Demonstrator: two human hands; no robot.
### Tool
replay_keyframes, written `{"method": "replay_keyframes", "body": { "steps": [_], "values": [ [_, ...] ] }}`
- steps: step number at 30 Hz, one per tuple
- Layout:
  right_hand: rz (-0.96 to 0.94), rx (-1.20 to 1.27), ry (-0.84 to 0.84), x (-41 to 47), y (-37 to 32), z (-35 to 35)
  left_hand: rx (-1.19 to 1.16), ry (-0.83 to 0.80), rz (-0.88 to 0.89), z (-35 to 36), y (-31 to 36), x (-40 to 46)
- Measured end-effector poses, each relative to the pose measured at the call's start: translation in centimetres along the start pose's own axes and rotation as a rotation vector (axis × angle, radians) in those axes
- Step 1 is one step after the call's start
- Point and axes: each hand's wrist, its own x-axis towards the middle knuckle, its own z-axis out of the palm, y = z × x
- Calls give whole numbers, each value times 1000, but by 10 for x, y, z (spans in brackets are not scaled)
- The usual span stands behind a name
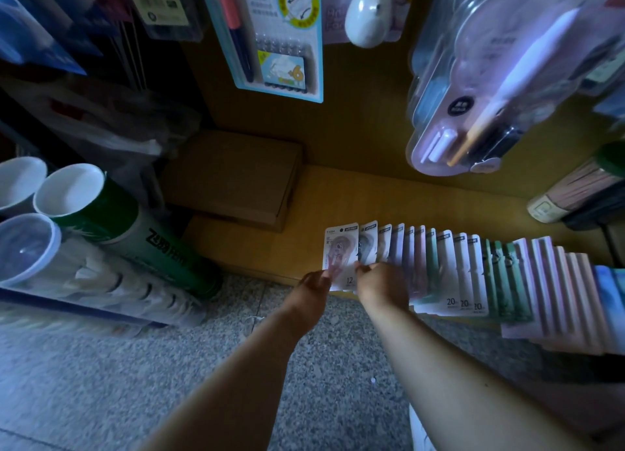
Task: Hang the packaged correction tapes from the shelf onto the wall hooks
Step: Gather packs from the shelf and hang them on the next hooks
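The packaged correction tapes [439, 268] lie fanned in an overlapping row along the front edge of the wooden shelf [270, 247]. The left hand [313, 286] pinches the lower edge of the leftmost card [340, 247]; the right hand [378, 281] curls on the next. They look light, stiff and slick (blister-fronted), so pinching the card's edges, clear of the hang hole, seems best.

glossy card packs [341, 254]; wood shelf [389, 200]; speckled stone floor [169, 366]

"12" on the front pack [341, 257], "20" on white packs [465, 274]
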Motion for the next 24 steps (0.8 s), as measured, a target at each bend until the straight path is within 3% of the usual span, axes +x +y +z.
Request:
{"method": "replay_keyframes", "body": {
  "steps": [6, 12, 16, 21, 24],
  "values": [
    [110, 24, -81, 6, -8, 0, -151, -43, -103, 12, 6, 4],
    [153, 52, -128, 10, -6, 6, -211, -12, -95, 12, 1, 2],
    [78, 103, -144, 3, -1, 5, -313, -1, -87, 13, -1, -4],
    [-64, 289, -236, -12, 7, -18, -317, 243, -109, 9, 3, 1],
    [-94, 380, -341, -22, 8, -32, -610, 166, -216, 4, 2, 6]
  ]
}}
